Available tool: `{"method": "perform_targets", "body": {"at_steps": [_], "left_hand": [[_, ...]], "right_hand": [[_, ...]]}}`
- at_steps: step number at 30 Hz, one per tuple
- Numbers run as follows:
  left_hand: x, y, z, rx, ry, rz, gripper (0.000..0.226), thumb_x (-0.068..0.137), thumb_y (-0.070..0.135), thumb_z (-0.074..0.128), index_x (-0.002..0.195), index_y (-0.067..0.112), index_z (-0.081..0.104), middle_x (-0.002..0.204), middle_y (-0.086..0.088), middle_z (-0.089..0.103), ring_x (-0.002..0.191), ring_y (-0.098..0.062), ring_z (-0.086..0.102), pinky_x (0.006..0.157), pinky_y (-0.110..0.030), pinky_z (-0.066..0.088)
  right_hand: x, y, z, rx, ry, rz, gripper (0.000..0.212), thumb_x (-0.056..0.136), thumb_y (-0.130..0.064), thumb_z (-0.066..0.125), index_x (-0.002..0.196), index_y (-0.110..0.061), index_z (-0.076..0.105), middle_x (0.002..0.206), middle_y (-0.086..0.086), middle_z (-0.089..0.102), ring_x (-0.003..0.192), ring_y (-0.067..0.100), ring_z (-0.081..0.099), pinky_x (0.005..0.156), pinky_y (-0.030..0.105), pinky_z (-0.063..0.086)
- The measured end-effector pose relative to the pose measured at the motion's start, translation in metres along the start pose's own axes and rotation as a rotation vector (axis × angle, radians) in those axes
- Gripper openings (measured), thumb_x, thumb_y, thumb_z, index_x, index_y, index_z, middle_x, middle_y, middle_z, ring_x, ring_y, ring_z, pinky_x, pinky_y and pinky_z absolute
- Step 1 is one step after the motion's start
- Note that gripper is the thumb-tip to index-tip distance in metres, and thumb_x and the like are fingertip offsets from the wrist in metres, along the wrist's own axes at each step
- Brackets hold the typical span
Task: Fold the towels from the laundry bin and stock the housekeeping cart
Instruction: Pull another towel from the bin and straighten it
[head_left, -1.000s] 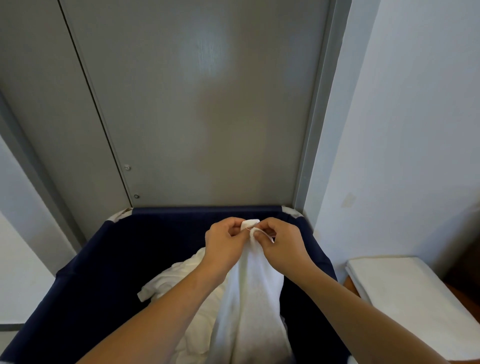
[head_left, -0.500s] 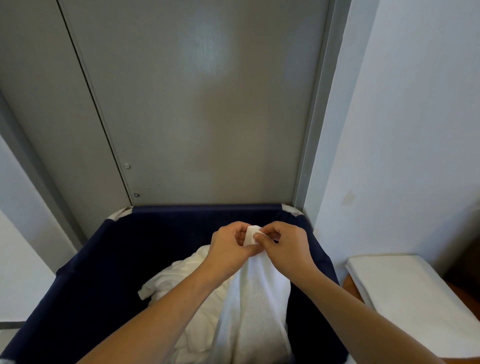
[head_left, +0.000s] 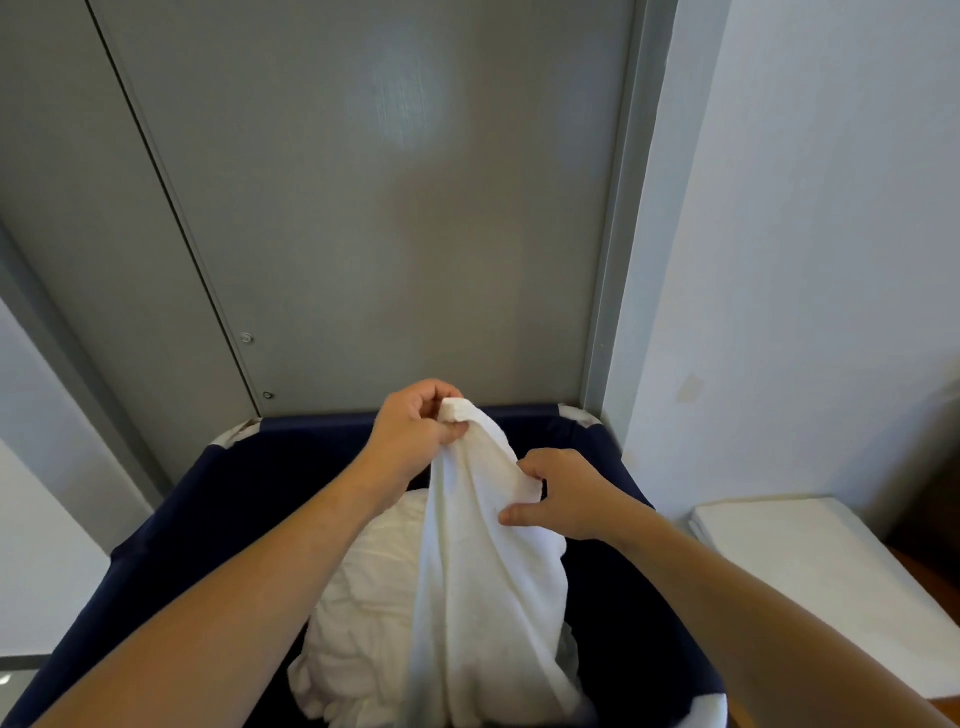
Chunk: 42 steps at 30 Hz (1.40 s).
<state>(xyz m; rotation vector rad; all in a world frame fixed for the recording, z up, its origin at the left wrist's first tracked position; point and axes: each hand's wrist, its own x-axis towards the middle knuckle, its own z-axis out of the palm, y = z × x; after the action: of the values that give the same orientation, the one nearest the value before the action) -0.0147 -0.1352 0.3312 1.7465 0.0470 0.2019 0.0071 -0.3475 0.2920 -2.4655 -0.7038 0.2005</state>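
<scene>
A person draws a white towel (head_left: 483, 561) up out of a navy laundry bin (head_left: 208, 499) that stands against a grey door (head_left: 363, 208). The left hand (head_left: 415, 431) is closed around the towel's top corner, held above the bin's far rim. The right hand (head_left: 566, 493) sits lower and to the right, thumb and fingers pinching the towel's right edge. The rest of the cloth hangs down into the bin, its lower end touching the heap of white laundry (head_left: 363, 597) below. At the right, a folded white stack (head_left: 810, 571) lies on a wooden surface (head_left: 930, 571) by the wall; no housekeeping cart is in view.

The risks from here look modest. The hanging end may be caught under or twisted into the heap, so a quick lift could drag other pieces over the rim or onto the floor. The right hand's pinch takes in only a little of the edge, and the weight of the hanging cloth could pull it loose as the hands spread. If that hand has bunched cloth and not the true hem, the towel would open crooked and fold badly.

A second earlier both hands met at the same top corner, side by side over the middle of the bin. Now they have parted: the left has kept the corner and risen slightly, while the right has slid down the edge, beginning to open the towel out.
</scene>
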Motion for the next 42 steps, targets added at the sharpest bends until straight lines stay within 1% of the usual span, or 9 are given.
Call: {"method": "perform_targets", "body": {"at_steps": [5,13,20,23,26,29,33,36,42], "left_hand": [[0.019,0.019,-0.02,-0.017,0.071,0.034,0.033,0.083,-0.012,0.069,0.083,0.021,0.069,0.079,0.002,0.068,0.08,-0.018,0.059,0.076,-0.033,0.046],[0.034,0.036,-0.042,-0.057,0.15,0.072,0.032,0.085,-0.015,0.066,0.086,0.017,0.066,0.076,0.006,0.067,0.077,-0.013,0.06,0.074,-0.026,0.046],[0.033,0.029,-0.057,-0.061,0.201,0.041,0.032,0.086,-0.013,0.065,0.087,0.018,0.067,0.078,0.008,0.068,0.08,-0.014,0.061,0.077,-0.03,0.048],[0.032,0.023,-0.061,-0.039,0.189,0.029,0.032,0.086,-0.013,0.065,0.086,0.019,0.067,0.078,0.006,0.068,0.082,-0.016,0.06,0.081,-0.036,0.048],[0.031,0.02,-0.065,-0.031,0.235,0.019,0.03,0.087,-0.012,0.065,0.087,0.018,0.067,0.083,0.003,0.069,0.085,-0.018,0.061,0.083,-0.036,0.048],[0.03,0.019,-0.073,-0.037,0.299,0.018,0.028,0.087,-0.011,0.065,0.088,0.017,0.067,0.085,0.001,0.069,0.085,-0.018,0.062,0.082,-0.036,0.05],[0.035,0.024,-0.086,-0.043,0.354,0.024,0.023,0.089,-0.006,0.067,0.092,0.016,0.066,0.088,0.0,0.068,0.085,-0.018,0.061,0.076,-0.031,0.05],[0.043,0.031,-0.094,-0.055,0.373,0.027,0.018,0.09,-0.003,0.067,0.094,0.015,0.066,0.09,-0.001,0.066,0.088,-0.02,0.061,0.077,-0.033,0.049],[0.059,0.064,-0.104,-0.116,0.402,0.035,0.017,0.093,0.001,0.065,0.094,0.018,0.064,0.096,-0.004,0.067,0.095,-0.025,0.062,0.081,-0.043,0.052]], "right_hand": [[0.0,0.008,-0.011,-0.116,-0.1,-0.003,0.041,0.075,-0.049,0.083,0.074,-0.03,0.047,0.084,-0.01,0.051,0.078,0.011,0.047,0.066,0.024,0.035],[-0.009,0.03,-0.003,-0.136,-0.203,0.003,0.034,0.077,-0.048,0.076,0.102,-0.026,0.068,0.099,-0.009,0.067,0.092,0.013,0.061,0.089,0.034,0.052],[-0.018,0.042,0.008,-0.259,-0.333,0.037,0.024,0.08,-0.047,0.074,0.079,-0.033,0.054,0.086,-0.013,0.051,0.087,0.015,0.055,0.077,0.026,0.045],[-0.019,0.041,0.005,-0.363,-0.349,0.062,0.026,0.087,-0.049,0.069,0.092,-0.024,0.061,0.096,-0.008,0.055,0.088,0.016,0.055,0.078,0.025,0.046],[-0.015,0.044,-0.007,-0.495,-0.239,0.06,0.045,0.089,-0.056,0.065,0.108,-0.016,0.065,0.109,0.001,0.054,0.1,0.02,0.051,0.09,0.033,0.048],[-0.011,0.051,-0.027,-0.59,-0.062,0.025,0.051,0.09,-0.061,0.061,0.112,-0.016,0.071,0.117,0.001,0.057,0.114,0.021,0.045,0.101,0.028,0.038],[-0.011,0.052,-0.062,-0.554,0.241,-0.007,0.047,0.085,-0.061,0.068,0.11,-0.022,0.078,0.128,0.003,0.05,0.117,0.025,0.044,0.101,0.031,0.038],[-0.003,0.048,-0.087,-0.462,0.278,0.041,0.044,0.086,-0.056,0.071,0.113,-0.022,0.076,0.135,0.001,0.044,0.123,0.023,0.042,0.101,0.032,0.038],[0.009,0.017,-0.137,-0.306,0.397,0.008,0.036,0.085,-0.044,0.077,0.1,-0.011,0.074,0.102,0.007,0.066,0.097,0.026,0.061,0.087,0.039,0.05]]}}
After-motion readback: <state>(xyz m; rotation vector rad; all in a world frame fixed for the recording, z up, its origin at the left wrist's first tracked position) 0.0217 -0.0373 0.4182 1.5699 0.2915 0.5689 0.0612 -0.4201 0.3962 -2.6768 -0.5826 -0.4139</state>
